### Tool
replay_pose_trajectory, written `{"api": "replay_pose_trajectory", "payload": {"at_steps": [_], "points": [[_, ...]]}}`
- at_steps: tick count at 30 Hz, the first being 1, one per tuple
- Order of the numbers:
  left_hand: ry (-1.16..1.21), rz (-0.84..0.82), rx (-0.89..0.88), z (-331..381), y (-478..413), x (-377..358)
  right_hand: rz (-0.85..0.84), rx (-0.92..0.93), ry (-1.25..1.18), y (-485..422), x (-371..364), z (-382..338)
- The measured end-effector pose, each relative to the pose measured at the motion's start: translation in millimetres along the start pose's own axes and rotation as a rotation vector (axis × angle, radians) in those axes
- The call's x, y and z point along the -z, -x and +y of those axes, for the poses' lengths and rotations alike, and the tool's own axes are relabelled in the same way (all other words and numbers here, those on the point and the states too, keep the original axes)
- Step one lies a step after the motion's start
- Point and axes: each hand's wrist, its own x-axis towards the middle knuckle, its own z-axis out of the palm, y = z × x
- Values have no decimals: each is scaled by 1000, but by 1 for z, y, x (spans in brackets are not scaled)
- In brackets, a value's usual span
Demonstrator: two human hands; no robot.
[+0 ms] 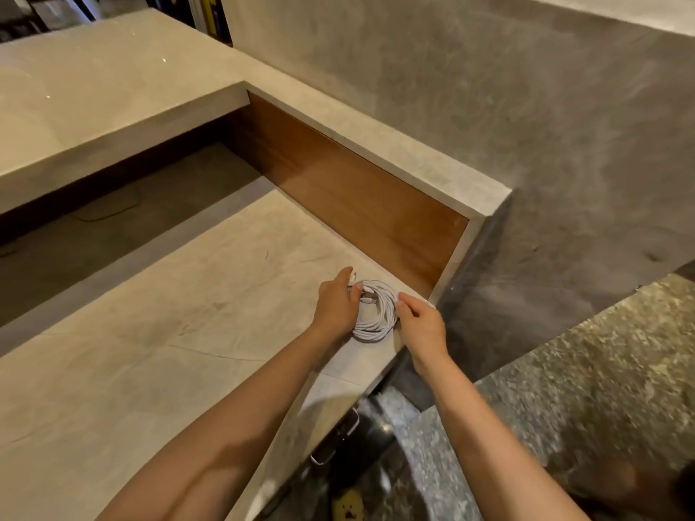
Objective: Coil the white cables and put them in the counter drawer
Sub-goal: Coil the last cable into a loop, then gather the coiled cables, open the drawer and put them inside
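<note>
A coil of white cable lies on the pale stone counter, near its right front corner. My left hand rests on the coil's left side, fingers curled over the loops and the cable ends. My right hand touches the coil's right edge with thumb and fingertips. Both forearms reach in from the bottom of the view. A metal drawer handle shows below the counter's front edge; whether the drawer stands open is hidden from me.
A brown wooden panel rises behind the coil, topped by a raised stone ledge. An upper shelf overhangs the far left. To the right the counter ends above a speckled granite floor.
</note>
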Motion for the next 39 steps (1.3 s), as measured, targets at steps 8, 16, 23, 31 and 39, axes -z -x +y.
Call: {"api": "replay_pose_trajectory", "payload": {"at_steps": [8,16,23,31,39], "points": [[60,31,16,3,17,12,-113,-9,-115,11,-12,-9],[184,51,95,5,42,36,-110,-10,-220,31,-18,-21],[338,73,47,4,90,67,-99,16,-302,79,-21,-26],[508,129,35,-21,167,82,-130,21,-270,153,-27,-12],[517,266,165,-75,225,92,-257,34,-131,195,-65,20]]}}
